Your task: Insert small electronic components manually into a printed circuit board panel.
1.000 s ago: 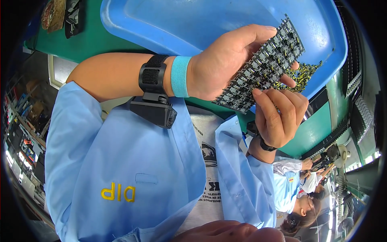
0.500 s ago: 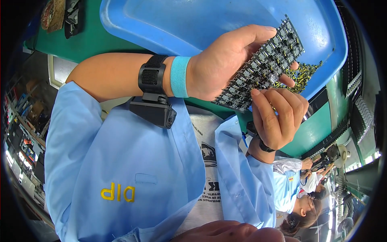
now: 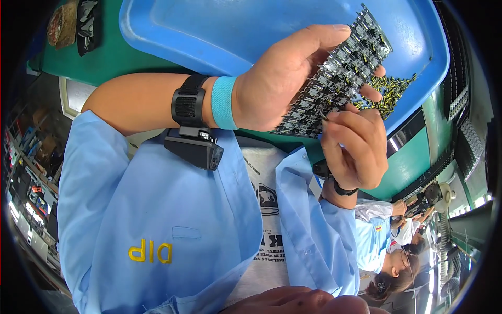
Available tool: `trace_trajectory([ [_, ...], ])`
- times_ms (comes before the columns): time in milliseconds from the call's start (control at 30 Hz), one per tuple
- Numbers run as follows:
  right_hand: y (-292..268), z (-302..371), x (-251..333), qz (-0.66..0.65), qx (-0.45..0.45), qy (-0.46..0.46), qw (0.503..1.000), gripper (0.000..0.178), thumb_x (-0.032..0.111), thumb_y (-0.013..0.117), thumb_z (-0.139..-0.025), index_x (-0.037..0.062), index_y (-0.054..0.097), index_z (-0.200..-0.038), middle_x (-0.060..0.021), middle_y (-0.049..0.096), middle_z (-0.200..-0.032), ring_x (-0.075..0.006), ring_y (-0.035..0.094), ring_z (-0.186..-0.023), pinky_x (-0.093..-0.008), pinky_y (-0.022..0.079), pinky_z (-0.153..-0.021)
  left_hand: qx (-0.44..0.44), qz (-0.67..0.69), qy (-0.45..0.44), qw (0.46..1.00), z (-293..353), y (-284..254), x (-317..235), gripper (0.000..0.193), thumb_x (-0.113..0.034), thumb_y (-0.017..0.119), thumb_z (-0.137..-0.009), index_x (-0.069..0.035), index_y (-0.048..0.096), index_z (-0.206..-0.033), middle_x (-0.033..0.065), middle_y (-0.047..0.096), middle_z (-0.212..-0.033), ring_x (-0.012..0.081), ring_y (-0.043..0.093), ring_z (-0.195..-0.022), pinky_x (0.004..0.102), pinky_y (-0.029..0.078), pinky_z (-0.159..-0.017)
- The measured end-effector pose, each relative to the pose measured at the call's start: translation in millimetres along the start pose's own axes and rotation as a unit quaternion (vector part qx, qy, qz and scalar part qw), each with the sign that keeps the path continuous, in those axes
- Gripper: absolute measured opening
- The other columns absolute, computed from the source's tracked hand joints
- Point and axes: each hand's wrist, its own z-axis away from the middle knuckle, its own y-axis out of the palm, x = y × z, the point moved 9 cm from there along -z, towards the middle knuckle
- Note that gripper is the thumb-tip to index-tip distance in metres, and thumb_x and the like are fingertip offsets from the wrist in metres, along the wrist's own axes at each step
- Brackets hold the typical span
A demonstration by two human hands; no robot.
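While the left hand (image 3: 282, 76) holds one panel (image 3: 340, 73), one tray (image 3: 209, 23) lies beneath.

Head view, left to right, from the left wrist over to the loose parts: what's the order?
Black wrist strap, turquoise wristband, left hand, dark circuit-board panel, loose yellow-and-black parts in the blue tub. Right hand omitted: it overlaps the panel's span.

Yellow embroidered caps (image 3: 150, 252), upside dn, on lt-blue work jacket (image 3: 130, 204), near L; blk print (image 3: 271, 240) on grey T-shirt (image 3: 261, 157), to its R. Co-worker's jacket (image 3: 368, 251), far R: tiny mark (image 3: 378, 228), illegible.
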Motion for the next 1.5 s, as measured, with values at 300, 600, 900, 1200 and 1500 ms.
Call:
trace_trajectory([
  [300, 5, 12, -15, -0.097, -0.01, 0.077, 0.992, 0.049, -0.02, 0.079, -0.078, -0.0004, 0.051, -0.113, -0.0239, 0.075, -0.094, -0.0205, 0.063, -0.079, -0.0414, 0.057, -0.091, 0.013, -0.01, 0.017, 1.0, -1, -6, 0, 0.045, -0.041, 0.051, -0.108, -0.004, 0.064, -0.13, 0.0111, 0.071, -0.123, 0.0244, 0.07, -0.111, 0.0413, 0.057, -0.101],
  [600, 7, 13, -16, -0.095, -0.02, 0.092, 0.991, 0.047, -0.02, 0.078, -0.079, 0.0002, 0.049, -0.111, -0.0251, 0.074, -0.096, -0.0203, 0.065, -0.08, -0.0385, 0.055, -0.09, 0.008, -0.031, 0.03, 0.999, -1, -6, -1, 0.043, -0.041, 0.053, -0.108, -0.004, 0.066, -0.126, 0.0108, 0.071, -0.122, 0.0235, 0.07, -0.11, 0.0408, 0.056, -0.101],
  [900, 7, 14, -17, -0.097, -0.021, 0.095, 0.991, 0.046, -0.019, 0.078, -0.08, 0.0008, 0.049, -0.109, -0.0246, 0.074, -0.094, -0.0205, 0.065, -0.081, -0.039, 0.056, -0.091, 0.009, -0.028, 0.018, 0.999, -3, -9, 3, 0.043, -0.041, 0.054, -0.107, -0.004, 0.067, -0.126, 0.0103, 0.072, -0.123, 0.0231, 0.07, -0.11, 0.0404, 0.056, -0.101],
  [1200, 10, 5, 3, 0.036, 0.016, 0.022, 0.999, 0.036, -0.017, 0.082, -0.074, -0.003, 0.063, -0.101, -0.0168, 0.076, -0.095, -0.023, 0.062, -0.077, -0.0381, 0.059, -0.082, 0.004, -0.048, 0.008, 0.999, -1, -11, 2, 0.044, -0.041, 0.051, -0.108, -0.006, 0.066, -0.129, 0.0105, 0.072, -0.125, 0.0234, 0.07, -0.112, 0.0385, 0.059, -0.095],
  [1500, 8, 5, 8, 0.124, 0.008, -0.01, 0.992, 0.034, -0.003, 0.086, -0.066, 0.0043, 0.084, -0.1, -0.0091, 0.071, -0.092, -0.0252, 0.059, -0.08, -0.0358, 0.057, -0.078, 0.011, -0.017, 0.02, 1.0, -1, -8, -4, 0.049, -0.044, 0.046, -0.109, -0.005, 0.064, -0.132, 0.0121, 0.071, -0.125, 0.0265, 0.07, -0.114, 0.0406, 0.059, -0.095],
])
